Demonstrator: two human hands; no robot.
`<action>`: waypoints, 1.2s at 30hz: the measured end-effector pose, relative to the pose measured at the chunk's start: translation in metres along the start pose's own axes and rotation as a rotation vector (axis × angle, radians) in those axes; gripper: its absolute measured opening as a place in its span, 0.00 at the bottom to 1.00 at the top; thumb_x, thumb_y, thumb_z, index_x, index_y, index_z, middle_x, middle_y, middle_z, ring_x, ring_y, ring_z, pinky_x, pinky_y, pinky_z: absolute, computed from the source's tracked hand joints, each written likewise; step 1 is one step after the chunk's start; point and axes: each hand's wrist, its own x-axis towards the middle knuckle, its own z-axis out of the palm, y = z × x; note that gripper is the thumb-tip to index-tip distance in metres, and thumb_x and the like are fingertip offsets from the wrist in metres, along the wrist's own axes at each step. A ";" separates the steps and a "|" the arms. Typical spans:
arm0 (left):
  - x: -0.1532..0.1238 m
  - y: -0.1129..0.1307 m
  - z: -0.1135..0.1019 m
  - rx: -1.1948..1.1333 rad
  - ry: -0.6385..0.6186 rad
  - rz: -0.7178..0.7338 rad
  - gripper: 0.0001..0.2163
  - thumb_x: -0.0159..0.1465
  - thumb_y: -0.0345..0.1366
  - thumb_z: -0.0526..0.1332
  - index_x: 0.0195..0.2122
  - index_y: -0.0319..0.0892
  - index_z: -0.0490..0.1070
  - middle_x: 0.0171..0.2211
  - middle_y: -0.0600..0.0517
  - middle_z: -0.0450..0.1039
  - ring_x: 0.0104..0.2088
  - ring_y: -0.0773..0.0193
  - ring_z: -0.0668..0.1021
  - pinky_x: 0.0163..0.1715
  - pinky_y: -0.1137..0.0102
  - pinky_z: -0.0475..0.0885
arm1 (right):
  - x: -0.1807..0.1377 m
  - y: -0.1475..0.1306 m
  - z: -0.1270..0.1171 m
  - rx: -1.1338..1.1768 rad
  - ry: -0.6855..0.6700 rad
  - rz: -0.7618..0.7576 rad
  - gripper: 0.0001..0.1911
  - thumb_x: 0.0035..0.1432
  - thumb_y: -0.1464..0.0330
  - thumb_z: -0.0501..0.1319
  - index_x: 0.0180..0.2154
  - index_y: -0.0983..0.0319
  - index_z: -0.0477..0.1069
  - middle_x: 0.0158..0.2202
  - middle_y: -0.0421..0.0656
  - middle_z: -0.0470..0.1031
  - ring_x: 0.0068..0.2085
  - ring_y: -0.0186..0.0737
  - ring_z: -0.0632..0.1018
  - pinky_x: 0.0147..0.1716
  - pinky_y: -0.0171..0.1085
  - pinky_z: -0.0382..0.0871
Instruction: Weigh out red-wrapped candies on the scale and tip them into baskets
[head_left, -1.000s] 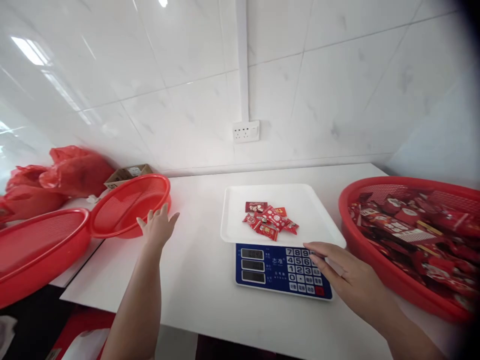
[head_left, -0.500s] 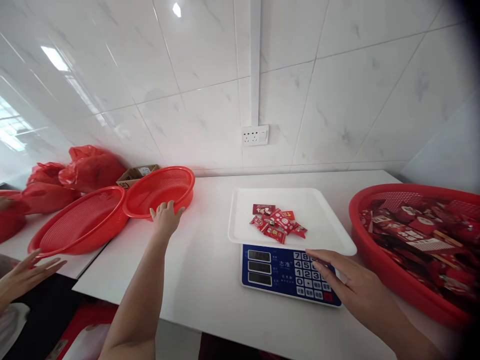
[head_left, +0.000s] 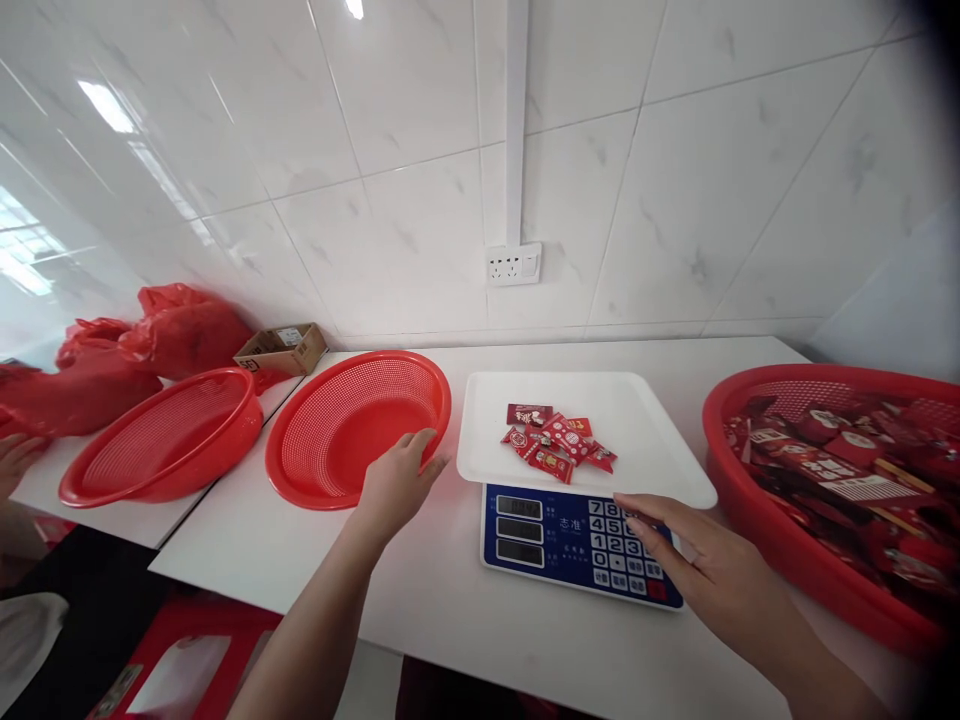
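Note:
My left hand (head_left: 396, 480) is closed over the near right rim of a red plastic basket (head_left: 285, 430) with perforated sides; no contents show in it. My right hand (head_left: 697, 550) hovers over the keypad of a blue digital scale (head_left: 559, 570), its fingers stretched out and apart. Its fingertips are close to the front edge of the white tray (head_left: 652, 460) on the scale; whether they touch it I cannot tell. Several small red wrapped sweets (head_left: 559, 440) lie in a loose heap on the tray. Faint digits show on the scale's top display.
At the right stands a large red basket (head_left: 787, 555) full of red packets. Another red basket (head_left: 165, 490), a cardboard box (head_left: 289, 350) and red plastic bags (head_left: 187, 330) are on the left. A co-worker's hand (head_left: 19, 460) shows at the left edge. A socket (head_left: 514, 264) is on the wall.
My left hand has pulled its red basket rightward and nearer, close to the tray. My right hand has barely moved. The co-worker's hand has shifted back toward the left edge.

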 end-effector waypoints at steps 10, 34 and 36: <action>0.025 0.073 0.002 -0.056 -0.063 0.548 0.21 0.67 0.43 0.55 0.60 0.45 0.59 0.60 0.47 0.63 0.60 0.58 0.65 0.54 0.64 0.65 | -0.003 0.003 -0.001 0.012 0.001 -0.006 0.16 0.61 0.57 0.53 0.43 0.55 0.74 0.42 0.41 0.80 0.43 0.44 0.80 0.44 0.43 0.75; 0.126 0.099 0.011 0.008 -0.487 0.482 0.30 0.52 0.31 0.63 0.57 0.45 0.62 0.52 0.47 0.71 0.49 0.55 0.73 0.42 0.68 0.69 | 0.001 0.014 -0.020 0.118 0.037 0.127 0.17 0.58 0.56 0.56 0.43 0.57 0.76 0.44 0.45 0.80 0.45 0.47 0.80 0.42 0.42 0.78; 0.129 0.099 0.013 0.018 -0.473 0.456 0.27 0.52 0.30 0.62 0.55 0.43 0.65 0.49 0.47 0.72 0.46 0.55 0.75 0.40 0.69 0.70 | 0.002 0.016 -0.021 0.137 0.043 0.141 0.17 0.57 0.56 0.57 0.42 0.57 0.76 0.44 0.45 0.80 0.45 0.48 0.80 0.41 0.42 0.78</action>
